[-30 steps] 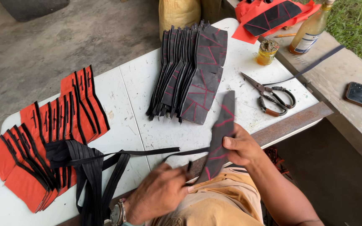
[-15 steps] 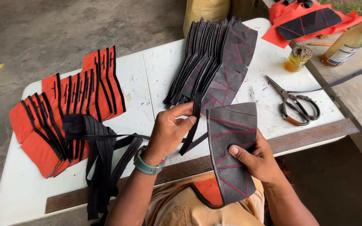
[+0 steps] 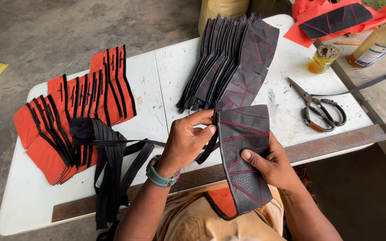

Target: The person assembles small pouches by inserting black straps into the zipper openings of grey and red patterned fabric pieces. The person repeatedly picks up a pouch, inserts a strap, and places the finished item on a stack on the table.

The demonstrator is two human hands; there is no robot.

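Held piece: black leather panel [image 3: 245, 154] with red stitch lines, raised above the near edge of the desk [image 3: 157, 85], over the person's lap.
Long axis: runs from the wide top edge, away from the body, down to a narrower end near the lap; slightly tilted.
Right hand [image 3: 271, 165]: closed on the panel's right edge, thumb flat across its face, fingers behind.
Left hand [image 3: 186, 143]: pinching the panel's upper left corner together with a thin black strip [image 3: 126, 143]; this hand is nearer the strips.
Strip bundle [image 3: 110, 174]: left of the hands, draped over the desk's front edge.
Black panel stack [image 3: 233, 58]: fanned, straight beyond the held piece.
Orange pieces [image 3: 68, 116]: overlapped with black strips, far left.
Scissors [image 3: 320, 109]: right of the hands, apart.
Containers: small jar [image 3: 322, 58] with amber contents; bottle [image 3: 380, 40], contents unclear.
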